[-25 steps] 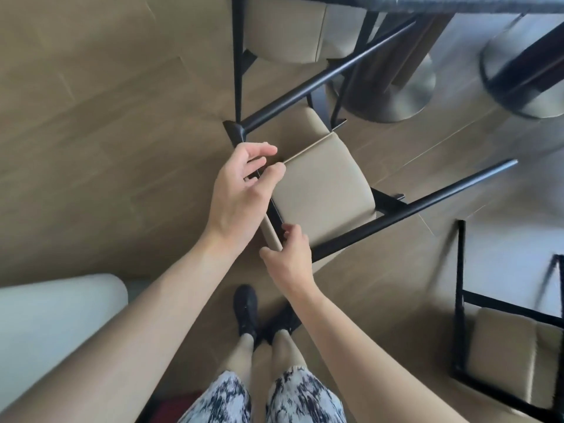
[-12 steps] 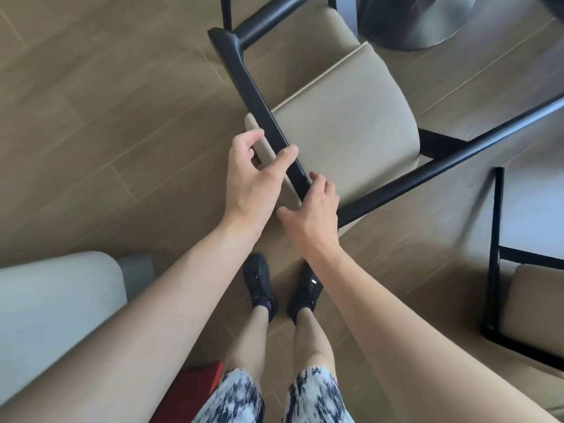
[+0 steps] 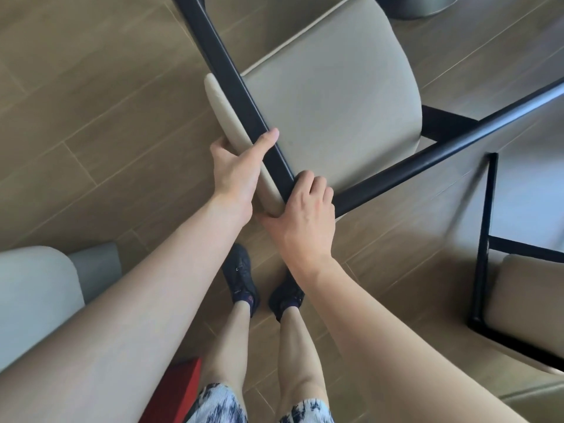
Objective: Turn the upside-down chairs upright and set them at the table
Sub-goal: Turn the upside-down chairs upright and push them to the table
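An upside-down chair (image 3: 329, 96) with a beige padded seat and black metal frame fills the upper middle of the head view, its legs pointing up and outward. My left hand (image 3: 238, 166) grips the near edge of the beige seat, thumb lying on the black frame bar. My right hand (image 3: 305, 206) is closed around the near corner where the black bars meet. A second chair (image 3: 525, 303), beige with a black frame, stands at the right edge, partly cut off.
The round metal table base (image 3: 421, 7) shows at the top right edge. A pale grey upholstered piece (image 3: 33, 297) sits at lower left, a red object (image 3: 180, 386) beside my legs. My feet (image 3: 241, 276) stand on the wood-look floor just below the chair.
Both hands went from hovering open at the frame to closing on the chair's near edge. The chair now looks larger and nearer in view.
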The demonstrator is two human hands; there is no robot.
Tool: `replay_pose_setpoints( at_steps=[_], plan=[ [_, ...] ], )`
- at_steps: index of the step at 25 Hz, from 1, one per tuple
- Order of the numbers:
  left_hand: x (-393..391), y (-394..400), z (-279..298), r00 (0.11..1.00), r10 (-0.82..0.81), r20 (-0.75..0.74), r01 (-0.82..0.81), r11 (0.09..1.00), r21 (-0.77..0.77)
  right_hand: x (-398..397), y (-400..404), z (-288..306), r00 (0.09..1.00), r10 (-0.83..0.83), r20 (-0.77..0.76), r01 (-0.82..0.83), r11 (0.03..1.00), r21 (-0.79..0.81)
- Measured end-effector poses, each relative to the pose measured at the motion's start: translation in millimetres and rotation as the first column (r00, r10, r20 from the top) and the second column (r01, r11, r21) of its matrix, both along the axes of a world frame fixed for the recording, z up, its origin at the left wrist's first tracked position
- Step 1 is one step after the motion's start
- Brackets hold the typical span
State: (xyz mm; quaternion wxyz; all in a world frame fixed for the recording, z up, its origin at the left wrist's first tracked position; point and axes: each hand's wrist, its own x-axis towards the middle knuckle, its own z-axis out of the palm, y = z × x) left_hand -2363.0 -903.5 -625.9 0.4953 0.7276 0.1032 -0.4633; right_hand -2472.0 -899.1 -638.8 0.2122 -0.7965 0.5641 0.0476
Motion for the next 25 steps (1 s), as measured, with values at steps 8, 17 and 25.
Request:
replay_pose_setpoints(
  at_steps=[8, 17, 25],
  plan=[
    [3, 3, -19, 0.979, -0.056, -0.194, 0.026, 0.988, -0.154, 7, -6, -2, 0.993, 0.114, 0.033, -0.110, 0.989, -0.103],
    [12, -4, -33, 0.959, 0.113, -0.258, -0.191, 0.935, -0.299, 18, -9, 0, 0.996, 0.073, -0.044, -0.075, 0.996, -0.054],
    [6, -18, -24, 0.913, 0.259, -0.314, -0.322, 0.931, -0.170, 11, -15, 16, 0.984, 0.137, -0.111, -0.135, 0.991, 0.025]
  ],
)
